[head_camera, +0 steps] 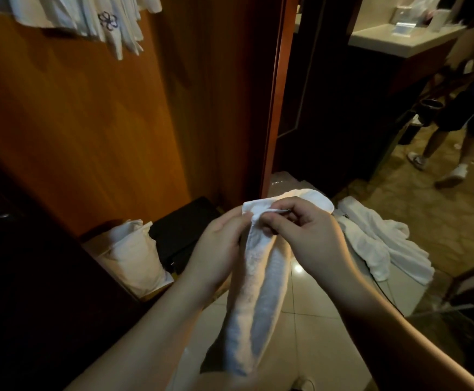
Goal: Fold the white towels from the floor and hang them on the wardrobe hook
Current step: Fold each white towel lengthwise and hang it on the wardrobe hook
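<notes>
Towel (258, 292) in hand, white and gathered lengthwise into a long narrow strip, hangs down between the person's forearms toward the tiled floor (309, 328). Its top end is held up in front of the chest: the left hand (219, 244) wraps around the upper part from the left side, and the right hand (298, 224) pinches the top edge between thumb and curled fingers, just beside the left. A folded-over flap of the same towel pokes out above both hands.

More white towels (385, 246) lie crumpled in a heap on the floor toward the right edge of the tiles, near the step to the patterned carpet. Up at the top left, white cloths (83, 18) with a dark embroidered flower hang against the wooden wardrobe panel (89, 122). At the wardrobe's base stand a white bag-like bundle (134, 255) and a black box (185, 230) just beside it. Another person's legs (450, 153) stand on the carpet at far right.
</notes>
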`<state>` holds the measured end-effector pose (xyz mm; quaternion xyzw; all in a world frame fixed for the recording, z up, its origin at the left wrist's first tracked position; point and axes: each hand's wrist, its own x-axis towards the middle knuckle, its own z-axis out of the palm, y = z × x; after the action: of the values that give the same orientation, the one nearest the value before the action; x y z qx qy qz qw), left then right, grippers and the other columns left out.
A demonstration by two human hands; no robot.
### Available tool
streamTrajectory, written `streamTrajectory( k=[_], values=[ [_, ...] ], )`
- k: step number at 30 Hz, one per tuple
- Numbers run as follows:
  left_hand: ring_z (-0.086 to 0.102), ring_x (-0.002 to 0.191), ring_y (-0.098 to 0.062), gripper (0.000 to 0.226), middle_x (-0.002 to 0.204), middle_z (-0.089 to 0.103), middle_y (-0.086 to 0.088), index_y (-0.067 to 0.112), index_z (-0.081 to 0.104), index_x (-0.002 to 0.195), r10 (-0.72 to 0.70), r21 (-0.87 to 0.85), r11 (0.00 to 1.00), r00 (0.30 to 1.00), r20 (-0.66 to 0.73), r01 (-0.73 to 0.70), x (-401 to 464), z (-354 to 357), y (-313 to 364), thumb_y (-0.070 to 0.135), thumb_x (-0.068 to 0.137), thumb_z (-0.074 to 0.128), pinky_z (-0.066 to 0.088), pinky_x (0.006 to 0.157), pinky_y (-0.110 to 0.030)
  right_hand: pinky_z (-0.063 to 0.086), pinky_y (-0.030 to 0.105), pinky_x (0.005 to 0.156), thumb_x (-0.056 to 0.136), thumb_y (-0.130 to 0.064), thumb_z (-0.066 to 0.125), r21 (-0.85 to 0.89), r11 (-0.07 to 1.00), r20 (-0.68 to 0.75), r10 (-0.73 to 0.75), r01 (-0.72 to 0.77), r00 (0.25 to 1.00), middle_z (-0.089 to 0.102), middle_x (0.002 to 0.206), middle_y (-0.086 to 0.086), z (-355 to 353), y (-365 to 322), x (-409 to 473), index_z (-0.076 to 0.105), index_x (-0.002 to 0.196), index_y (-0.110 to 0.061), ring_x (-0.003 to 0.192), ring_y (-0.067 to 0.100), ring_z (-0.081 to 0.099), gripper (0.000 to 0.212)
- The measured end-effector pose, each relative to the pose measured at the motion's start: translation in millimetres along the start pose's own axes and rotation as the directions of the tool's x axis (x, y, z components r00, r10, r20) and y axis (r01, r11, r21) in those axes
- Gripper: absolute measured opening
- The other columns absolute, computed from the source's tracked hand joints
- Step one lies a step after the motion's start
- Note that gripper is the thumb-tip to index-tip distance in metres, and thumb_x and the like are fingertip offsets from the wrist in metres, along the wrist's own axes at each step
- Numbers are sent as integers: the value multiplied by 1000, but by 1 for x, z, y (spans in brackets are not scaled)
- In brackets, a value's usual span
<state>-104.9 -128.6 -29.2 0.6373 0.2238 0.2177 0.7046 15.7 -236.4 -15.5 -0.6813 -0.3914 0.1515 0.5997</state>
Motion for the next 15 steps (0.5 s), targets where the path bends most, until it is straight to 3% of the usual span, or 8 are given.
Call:
streamTrajectory(
  k=[3,7,12,15],
  values=[
    [71,83,-12,28,89,75,1,34,78,96,-13,2,1000,1000,-1,13,1,0,1,35,90,51,53,67,-24,48,7,68,83,-33,77,22,1000,5,2,-2,1000,75,72,-10,3,-4,-2,73,85,-41,73,1,72,9],
    [68,75,-2,30,84,74,7,37,78,97,10,-32,999,998,55,-8,1,-1,3,31,91,49,50,61,-15,50,13,69,81,-48,69,-20,1000,-23,2,-2,1000,74,75,-16,7,-7,-3,69,87,-53,79,-3,71,8],
    [70,103,-17,41,109,74,-3,29,72,119,36,-34,999,989,144,-32,-1,-5,4,20,85,50,53,79,-26,47,21,70,83,-45,70,-20,999,-76,23,-24,997,74,74,-17,11,-7,-2,69,90,-51,78,-3,71,9],
    [69,106,-8,41,112,74,8,40,66,122,47,122,990,989,142,-65,-1,-4,2,22,87,57,51,85,-27,49,20,69,87,-39,73,-44,999,-54,17,-20,998,73,73,-15,12,-5,-2,68,91,-50,76,-1,71,13]
  ],
)
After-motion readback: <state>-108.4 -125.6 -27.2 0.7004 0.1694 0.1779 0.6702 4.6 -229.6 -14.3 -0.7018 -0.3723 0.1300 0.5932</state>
